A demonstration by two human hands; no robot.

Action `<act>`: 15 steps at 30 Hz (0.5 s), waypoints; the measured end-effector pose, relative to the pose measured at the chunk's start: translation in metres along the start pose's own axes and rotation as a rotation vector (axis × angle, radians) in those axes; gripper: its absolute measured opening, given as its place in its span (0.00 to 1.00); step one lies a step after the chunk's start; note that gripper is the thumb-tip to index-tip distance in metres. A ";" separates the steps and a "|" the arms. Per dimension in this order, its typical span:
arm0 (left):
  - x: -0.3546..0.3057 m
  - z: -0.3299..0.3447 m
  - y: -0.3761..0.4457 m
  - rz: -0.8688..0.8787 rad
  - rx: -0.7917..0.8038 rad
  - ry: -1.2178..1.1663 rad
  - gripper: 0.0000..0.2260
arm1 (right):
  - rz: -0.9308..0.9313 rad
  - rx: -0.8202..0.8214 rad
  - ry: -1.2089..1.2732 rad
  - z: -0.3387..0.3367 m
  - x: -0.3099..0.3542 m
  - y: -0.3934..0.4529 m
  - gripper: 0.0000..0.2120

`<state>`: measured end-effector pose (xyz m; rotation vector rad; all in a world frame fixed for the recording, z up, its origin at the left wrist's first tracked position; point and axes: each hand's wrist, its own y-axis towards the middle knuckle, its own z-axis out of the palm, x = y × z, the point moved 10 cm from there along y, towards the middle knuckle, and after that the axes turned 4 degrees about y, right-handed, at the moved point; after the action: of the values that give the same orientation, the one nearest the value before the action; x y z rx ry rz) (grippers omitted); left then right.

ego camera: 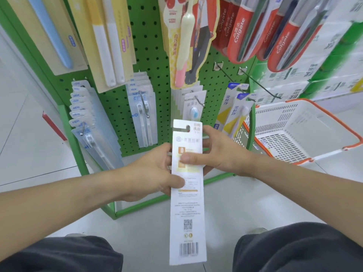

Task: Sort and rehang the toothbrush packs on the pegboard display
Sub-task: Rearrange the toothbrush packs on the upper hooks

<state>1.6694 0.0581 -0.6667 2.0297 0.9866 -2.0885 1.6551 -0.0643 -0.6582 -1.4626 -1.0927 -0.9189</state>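
both hands share the grip on one long white toothbrush pack [187, 193], held upright with its printed back and barcode facing the camera: the left hand [155, 173] has its thumb laid across the card's lower middle and fingers curled behind, while the right hand [218, 154] pinches it higher up, thumb on the face and fingers behind. the pack hangs free in front of the green pegboard [149, 55], its hang hole near the top, just below a hook [199, 101] that carries similar white packs. as a judgement, the sorting looks well along: most hooks on the board carry tidy rows, such as the clear blue packs [86, 114] at lower left and the red colgate packs [255, 32] at upper right. two long hooks [259, 83] at the right stand bare, and the white basket [294, 130] beside the rack shows no packs that i can make out. what seems left is hanging this pack on its matching hook.
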 end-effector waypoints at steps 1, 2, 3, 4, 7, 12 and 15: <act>-0.001 -0.003 0.001 0.003 -0.025 -0.025 0.32 | 0.046 0.023 0.008 0.003 -0.005 -0.001 0.31; -0.001 -0.006 0.002 0.001 -0.046 -0.050 0.31 | 0.071 0.043 0.008 0.005 -0.008 -0.001 0.31; -0.001 -0.006 0.002 -0.005 -0.054 -0.069 0.30 | 0.074 0.057 0.000 0.006 -0.008 0.000 0.28; -0.001 -0.004 0.002 -0.017 -0.047 -0.076 0.28 | 0.065 0.075 -0.020 0.007 -0.006 -0.001 0.25; 0.004 0.007 0.001 -0.062 0.007 -0.067 0.23 | 0.076 0.212 -0.109 0.018 -0.006 -0.007 0.19; 0.005 -0.006 0.003 -0.076 -0.129 -0.173 0.11 | 0.128 0.372 -0.187 0.041 -0.014 -0.020 0.24; 0.001 -0.030 0.004 -0.031 -0.293 -0.199 0.12 | 0.111 0.405 -0.178 0.054 -0.015 -0.025 0.23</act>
<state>1.6977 0.0694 -0.6669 1.6440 1.2110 -1.9745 1.6265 -0.0121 -0.6737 -1.2665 -1.2311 -0.4600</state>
